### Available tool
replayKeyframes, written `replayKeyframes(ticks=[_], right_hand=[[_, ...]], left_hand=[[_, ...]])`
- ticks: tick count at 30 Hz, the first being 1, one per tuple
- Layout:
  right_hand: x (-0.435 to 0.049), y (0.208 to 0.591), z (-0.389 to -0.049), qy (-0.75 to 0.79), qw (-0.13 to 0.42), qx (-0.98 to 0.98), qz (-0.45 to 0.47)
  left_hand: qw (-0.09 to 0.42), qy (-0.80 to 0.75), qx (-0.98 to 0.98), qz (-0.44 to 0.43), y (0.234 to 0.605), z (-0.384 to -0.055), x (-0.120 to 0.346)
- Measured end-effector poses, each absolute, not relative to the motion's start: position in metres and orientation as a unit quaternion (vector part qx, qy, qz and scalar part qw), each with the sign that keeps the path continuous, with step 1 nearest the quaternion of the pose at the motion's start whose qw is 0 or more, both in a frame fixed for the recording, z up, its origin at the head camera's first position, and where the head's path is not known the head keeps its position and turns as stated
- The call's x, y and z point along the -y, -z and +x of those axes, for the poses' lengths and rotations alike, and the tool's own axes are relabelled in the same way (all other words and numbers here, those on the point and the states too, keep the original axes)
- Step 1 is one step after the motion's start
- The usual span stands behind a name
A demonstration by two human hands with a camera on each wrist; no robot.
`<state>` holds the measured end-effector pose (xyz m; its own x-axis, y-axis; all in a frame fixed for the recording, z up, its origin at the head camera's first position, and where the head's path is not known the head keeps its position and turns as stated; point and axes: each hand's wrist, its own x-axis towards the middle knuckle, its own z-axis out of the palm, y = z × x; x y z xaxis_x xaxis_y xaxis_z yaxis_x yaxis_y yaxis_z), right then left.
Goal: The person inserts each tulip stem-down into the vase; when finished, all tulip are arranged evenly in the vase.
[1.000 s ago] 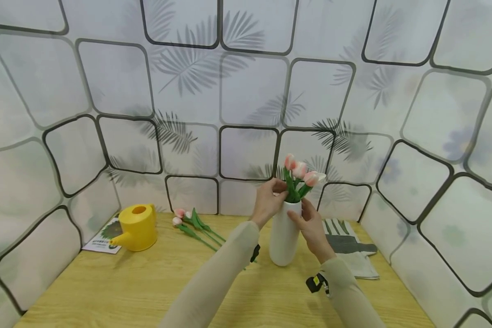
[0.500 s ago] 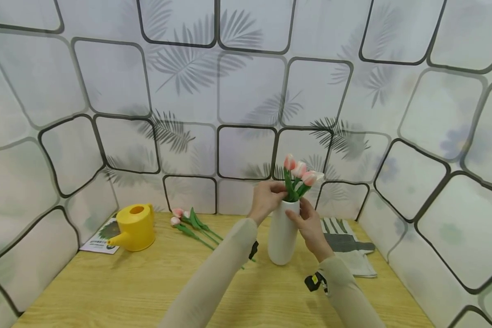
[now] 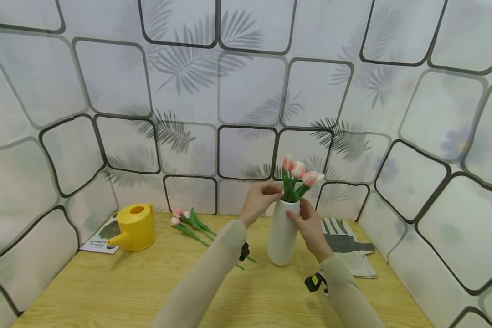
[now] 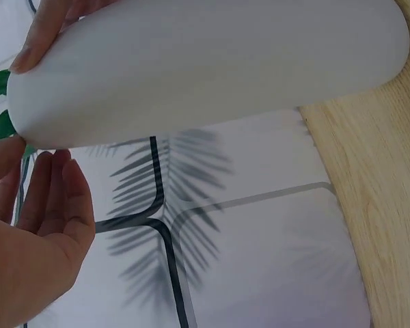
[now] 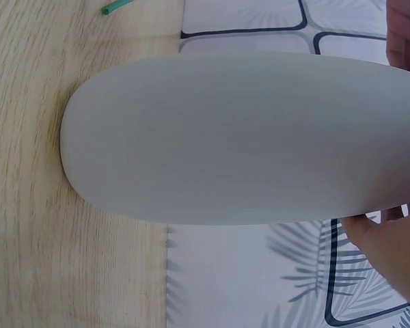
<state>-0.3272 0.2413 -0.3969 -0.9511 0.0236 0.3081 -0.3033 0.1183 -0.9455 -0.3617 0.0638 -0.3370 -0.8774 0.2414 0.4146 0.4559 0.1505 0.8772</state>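
The right hand (image 3: 313, 228) clasps the white vase (image 3: 279, 237) near its rim, thumb in front; the left hand (image 3: 258, 202) is loosely curled at the rim's opposite side, beside the vase's pink tulips (image 3: 298, 170).

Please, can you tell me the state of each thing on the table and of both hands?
Tall white vase: standing on wooden table
Three pink-and-white tulips: in the vase, blooms above its mouth
Loose pink tulips: lying outside the vase
Yellow watering can: upright
White sunflower-printed paper: lying, partly hidden by the can
Grey-and-white cloth: lying flat
Left hand: at the vase's mouth; grip unclear
Right hand: gripping the vase
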Motion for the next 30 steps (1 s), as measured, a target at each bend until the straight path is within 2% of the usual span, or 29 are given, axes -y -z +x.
replayKeyframes(ticks=[14,30], right_hand=[[-0.242,0.397,-0.327,-0.66,0.126,0.735,0.087],[-0.241,0.397,-0.327,-0.664,0.123,0.732,0.091]], left_hand=[[0.004,0.677,0.701,-0.225,0.367,-0.363,-0.024],[-0.022,0.704,0.69,-0.167,0.41,-0.371,0.035]])
